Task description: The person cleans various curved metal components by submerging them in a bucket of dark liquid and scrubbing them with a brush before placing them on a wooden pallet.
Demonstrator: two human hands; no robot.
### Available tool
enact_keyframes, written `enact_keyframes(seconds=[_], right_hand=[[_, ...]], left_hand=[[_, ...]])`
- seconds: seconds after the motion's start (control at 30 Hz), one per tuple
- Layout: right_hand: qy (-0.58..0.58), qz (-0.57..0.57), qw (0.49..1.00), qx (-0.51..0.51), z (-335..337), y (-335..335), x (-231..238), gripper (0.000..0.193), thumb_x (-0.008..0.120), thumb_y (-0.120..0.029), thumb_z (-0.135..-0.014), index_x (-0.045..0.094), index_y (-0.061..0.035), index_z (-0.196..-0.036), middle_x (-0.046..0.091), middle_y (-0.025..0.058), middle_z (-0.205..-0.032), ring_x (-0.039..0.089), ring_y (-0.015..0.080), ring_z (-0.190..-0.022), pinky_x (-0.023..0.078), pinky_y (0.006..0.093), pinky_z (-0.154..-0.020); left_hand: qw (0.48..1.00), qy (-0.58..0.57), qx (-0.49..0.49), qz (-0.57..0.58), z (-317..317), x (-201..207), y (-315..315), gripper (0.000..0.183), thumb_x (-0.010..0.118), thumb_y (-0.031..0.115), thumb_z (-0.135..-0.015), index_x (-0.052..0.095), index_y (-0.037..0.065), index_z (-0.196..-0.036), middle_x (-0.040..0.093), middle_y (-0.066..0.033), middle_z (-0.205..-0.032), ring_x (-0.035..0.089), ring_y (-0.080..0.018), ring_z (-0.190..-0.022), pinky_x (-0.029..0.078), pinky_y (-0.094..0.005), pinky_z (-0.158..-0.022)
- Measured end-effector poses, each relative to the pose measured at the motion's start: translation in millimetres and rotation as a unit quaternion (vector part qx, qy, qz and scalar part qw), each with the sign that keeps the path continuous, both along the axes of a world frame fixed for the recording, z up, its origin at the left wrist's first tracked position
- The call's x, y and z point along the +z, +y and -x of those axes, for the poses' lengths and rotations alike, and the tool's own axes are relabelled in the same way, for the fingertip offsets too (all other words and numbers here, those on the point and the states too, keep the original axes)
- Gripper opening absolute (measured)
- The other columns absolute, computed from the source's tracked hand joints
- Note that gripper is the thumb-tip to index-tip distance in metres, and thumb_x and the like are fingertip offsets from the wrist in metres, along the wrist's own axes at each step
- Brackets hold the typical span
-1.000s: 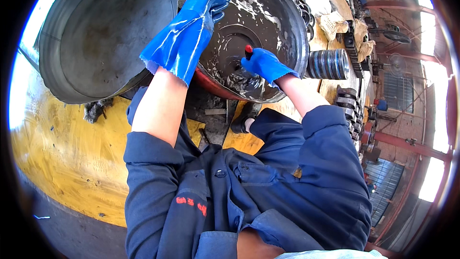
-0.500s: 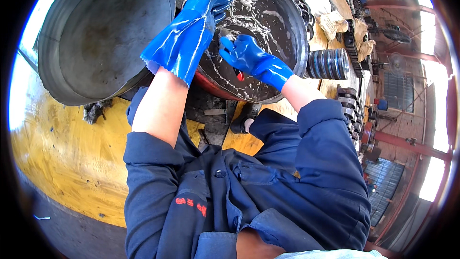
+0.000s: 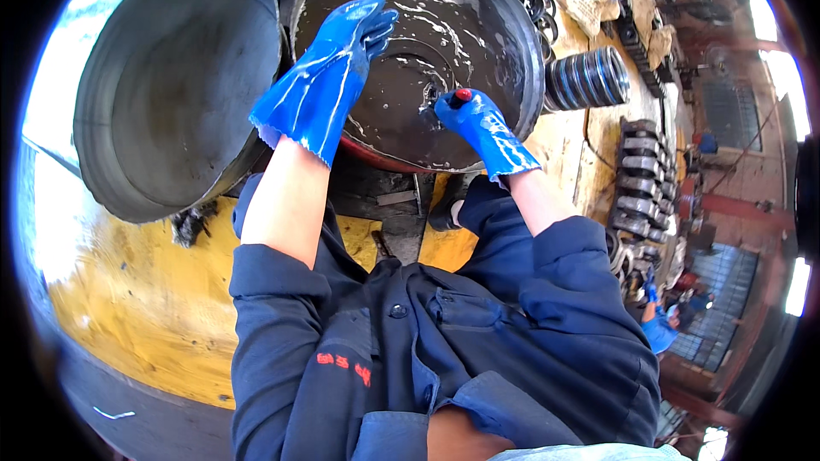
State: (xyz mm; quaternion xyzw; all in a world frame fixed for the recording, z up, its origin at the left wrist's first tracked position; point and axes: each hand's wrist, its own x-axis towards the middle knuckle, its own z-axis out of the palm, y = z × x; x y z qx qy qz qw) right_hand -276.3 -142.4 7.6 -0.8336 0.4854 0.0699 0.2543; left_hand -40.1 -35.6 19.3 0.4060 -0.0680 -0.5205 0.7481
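Wrapped round a red handle (image 3: 461, 96), the right hand (image 3: 475, 114) has swung rightward in the tub (image 3: 533, 68), work seemingly ongoing; the left hand's (image 3: 357, 27) grip cannot be told.

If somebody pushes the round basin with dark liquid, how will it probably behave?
The basin is probably heavy: it is wide and holds dark liquid. The liquid may slosh, as its surface ripples near the right hand.

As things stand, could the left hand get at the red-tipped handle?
Probably yes: the left hand is over the same basin, with only dark liquid seen between, though the right hand grips the red-tipped handle.
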Motion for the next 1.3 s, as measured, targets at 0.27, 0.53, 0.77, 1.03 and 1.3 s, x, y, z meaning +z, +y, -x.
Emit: enact_keyframes(seconds=[0.27, 0.53, 0.77, 1.03, 1.3], right_hand=[[-0.332, -0.248, 0.898, -0.149, 65, 21, 16, 0.027, 0.066, -0.03, -0.09, 0.074, -0.0041, -0.089, 0.067, 0.0094, -0.073, 0.061, 0.0135, -0.069, 0.049, 0.0342, -0.068], [-0.192, -0.007, 0.962, -0.193, 94, -49, 54, 0.036, 0.06, -0.041, -0.088, 0.075, -0.0093, -0.096, 0.073, 0.0216, -0.093, 0.069, 0.0439, -0.093, 0.055, 0.0498, -0.082], [-0.273, -0.005, 0.935, -0.225, 128, -82, 59, 0.034, 0.063, -0.039, -0.091, 0.074, -0.0069, -0.097, 0.073, 0.0132, -0.085, 0.069, 0.0259, -0.08, 0.053, 0.0396, -0.079], [-0.36, -0.042, 0.897, -0.253, 142, -83, 57, 0.031, 0.07, -0.037, -0.09, 0.074, -0.0089, -0.105, 0.076, 0.0107, -0.091, 0.072, 0.0249, -0.086, 0.056, 0.0372, -0.083], [-0.332, -0.059, 0.904, -0.264, 136, -81, 41, 0.027, 0.067, -0.035, -0.091, 0.075, -0.0102, -0.1, 0.076, 0.0108, -0.092, 0.073, 0.0283, -0.091, 0.056, 0.0389, -0.086]], left_hand=[[0.972, -0.091, -0.169, -0.137, 57, -43, -21, 0.056, 0.059, 0.04, -0.101, 0.051, 0.009, -0.147, 0.064, -0.017, -0.139, 0.06, -0.0298, -0.125, 0.043, -0.0447, -0.108], [0.908, -0.217, -0.268, -0.238, 112, -82, -26, 0.036, 0.071, 0.031, -0.096, 0.065, 0.012, -0.126, 0.073, -0.0009, -0.108, 0.067, -0.0128, -0.096, 0.049, -0.0302, -0.08], [0.8, -0.452, -0.3, -0.256, 158, -58, -77, 0.038, 0.078, 0.027, -0.089, 0.068, -0.005, -0.108, 0.069, -0.0071, -0.093, 0.062, -0.0147, -0.082, 0.049, -0.0318, -0.071], [0.711, -0.521, -0.283, -0.378, 171, -87, -102, 0.034, 0.077, 0.024, -0.083, 0.077, -0.005, -0.1, 0.078, -0.0175, -0.095, 0.075, -0.0255, -0.087, 0.057, -0.0401, -0.077], [0.754, -0.489, -0.244, -0.364, 186, -79, -100, 0.023, 0.068, 0.017, -0.089, 0.075, -0.002, -0.102, 0.074, -0.0161, -0.088, 0.07, -0.0249, -0.077, 0.054, -0.0375, -0.071]])
